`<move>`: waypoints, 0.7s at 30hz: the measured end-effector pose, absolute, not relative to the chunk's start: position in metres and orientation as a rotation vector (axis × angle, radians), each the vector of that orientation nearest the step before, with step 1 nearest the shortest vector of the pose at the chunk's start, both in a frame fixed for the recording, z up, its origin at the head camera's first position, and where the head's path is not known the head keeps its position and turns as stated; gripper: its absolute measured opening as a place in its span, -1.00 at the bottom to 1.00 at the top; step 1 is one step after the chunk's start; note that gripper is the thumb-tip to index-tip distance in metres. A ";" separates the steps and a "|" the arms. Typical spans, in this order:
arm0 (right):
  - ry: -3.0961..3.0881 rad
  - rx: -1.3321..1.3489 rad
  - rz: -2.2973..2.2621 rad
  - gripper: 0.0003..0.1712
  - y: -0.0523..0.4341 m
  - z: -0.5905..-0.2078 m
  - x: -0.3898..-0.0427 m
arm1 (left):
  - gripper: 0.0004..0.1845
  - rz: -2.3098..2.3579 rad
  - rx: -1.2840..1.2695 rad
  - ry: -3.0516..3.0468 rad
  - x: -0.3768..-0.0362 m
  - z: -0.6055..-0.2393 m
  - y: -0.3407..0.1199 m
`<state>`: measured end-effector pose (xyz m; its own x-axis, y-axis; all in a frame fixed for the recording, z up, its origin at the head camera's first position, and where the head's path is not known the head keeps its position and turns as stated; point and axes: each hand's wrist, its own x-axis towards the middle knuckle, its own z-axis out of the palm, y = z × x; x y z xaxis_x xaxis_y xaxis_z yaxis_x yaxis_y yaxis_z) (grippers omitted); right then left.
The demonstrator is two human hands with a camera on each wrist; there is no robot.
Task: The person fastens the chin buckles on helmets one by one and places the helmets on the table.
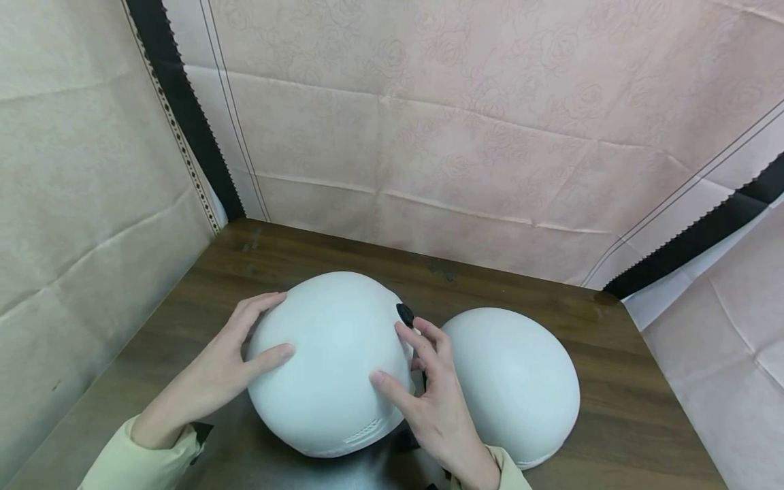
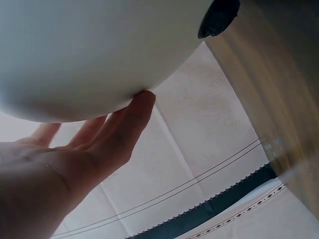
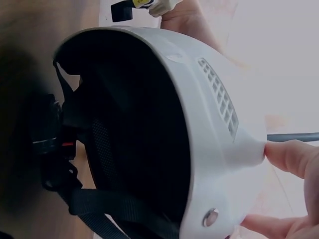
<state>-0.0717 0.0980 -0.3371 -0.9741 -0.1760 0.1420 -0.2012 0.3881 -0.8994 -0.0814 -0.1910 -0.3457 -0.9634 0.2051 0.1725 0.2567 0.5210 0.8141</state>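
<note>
While head view shows both hands' fingers (image 1: 269, 357) spread on white helmet (image 1: 331, 361), right wrist reveals black straps (image 3: 89, 199).

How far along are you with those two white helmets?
Done: the second white helmet sits dome-up on the wooden table, apart from the hands. In hand: the left hand and right hand press straight fingers on the sides of the nearer white helmet, whose black straps hang loose inside. Left: it isn't set down like the other yet, I think.
</note>
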 end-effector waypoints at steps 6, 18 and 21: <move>-2.585 0.407 1.644 -0.30 0.097 -0.336 -0.068 | -0.19 -1.419 -0.469 -2.712 -0.078 -0.343 -0.189; -2.569 0.532 1.578 -0.31 0.098 -0.333 -0.065 | -0.16 -1.436 -0.440 -2.719 -0.080 -0.341 -0.189; -2.567 0.532 1.578 -0.31 0.097 -0.332 -0.066 | -0.17 -1.439 -0.431 -2.722 -0.080 -0.341 -0.190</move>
